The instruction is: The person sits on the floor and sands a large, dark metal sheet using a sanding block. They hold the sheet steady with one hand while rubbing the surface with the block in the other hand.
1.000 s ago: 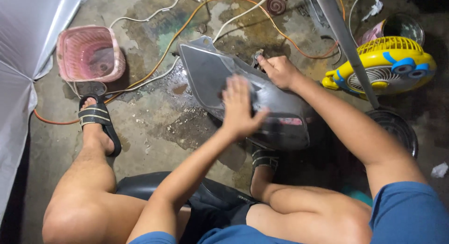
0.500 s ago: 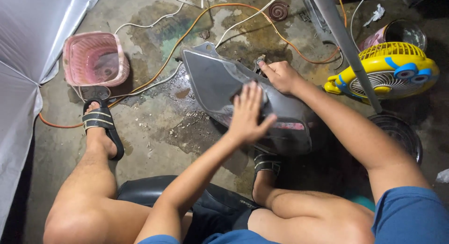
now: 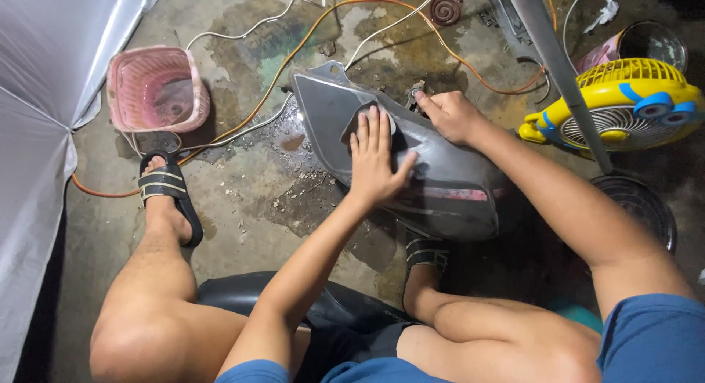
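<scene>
We're looking down on a dark grey motorcycle body panel [image 3: 433, 185] lying on the stained concrete floor [image 3: 250, 199], between our two feet and a little toward the far side. It's a curved piece with a pointed tab at its far left corner and a faded red stripe near its near edge. Our left hand [image 3: 376, 159] lies flat on the middle of the panel, fingers [image 3: 373, 129] straight and together, pointing away from us, thumb spread to the right, palm pressed to the surface and gripping nothing. Our right hand [image 3: 452, 115] sits at the panel's far edge, fingers curled closed around something small there; we can't tell what it is.

Moving outward, the right foot in a black sandal [image 3: 427, 252] pokes out just under the panel's near edge. The left foot wears a matching striped sandal [image 3: 167, 192], well apart to the left. An orange cable [image 3: 272, 85] snakes across the floor from the left sandal past the panel's far corner, alongside a white cable [image 3: 242, 129]. A pink plastic basket [image 3: 154, 89] stands toward the far left. A white sheet [image 3: 44, 133] covers the left edge. On the far right we see a yellow fan [image 3: 624, 107] with blue trim, and a grey metal pole [image 3: 562, 67] crossing in front of it.
</scene>
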